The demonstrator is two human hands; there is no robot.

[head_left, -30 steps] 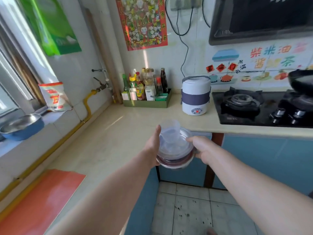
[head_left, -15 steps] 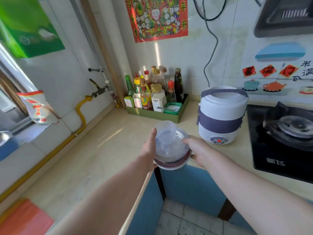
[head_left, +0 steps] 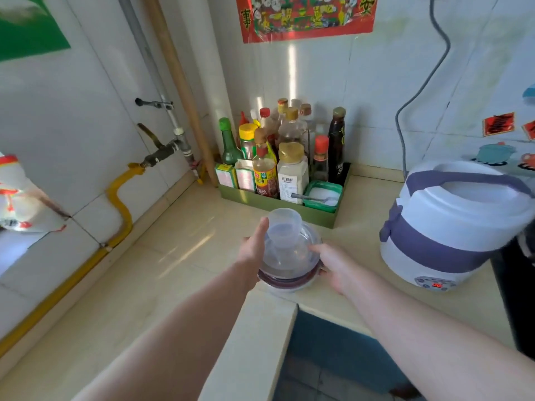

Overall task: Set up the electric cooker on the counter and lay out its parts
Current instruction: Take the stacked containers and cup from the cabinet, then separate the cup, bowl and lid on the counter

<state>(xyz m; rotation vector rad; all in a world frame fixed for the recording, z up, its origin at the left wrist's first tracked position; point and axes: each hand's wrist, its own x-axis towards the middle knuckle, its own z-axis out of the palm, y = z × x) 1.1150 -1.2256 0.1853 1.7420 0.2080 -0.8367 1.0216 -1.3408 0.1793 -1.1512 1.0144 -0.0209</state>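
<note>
The white electric cooker (head_left: 451, 224) with a purple band and handle stands on the beige counter (head_left: 179, 256) at the right. Both hands hold a stack of the cooker's parts (head_left: 289, 264): clear round trays with a dark red rim, and a small clear measuring cup (head_left: 285, 227) on top. My left hand (head_left: 253, 247) grips the stack's left side, thumb against the cup. My right hand (head_left: 330, 264) grips its right side. The stack is low over the counter's inner corner, left of the cooker; I cannot tell whether it touches the surface.
A green tray (head_left: 315, 217) of sauce bottles and a salt tub stands against the back wall, just beyond the stack. A yellow gas pipe (head_left: 118, 198) runs along the left wall. A black stove edge (head_left: 515, 299) lies right of the cooker. A grey cable (head_left: 419, 91) hangs down the wall.
I have stepped closer to the counter. Both hands carried the stack forward and down, from over the floor to just above the counter corner beside the cooker.
</note>
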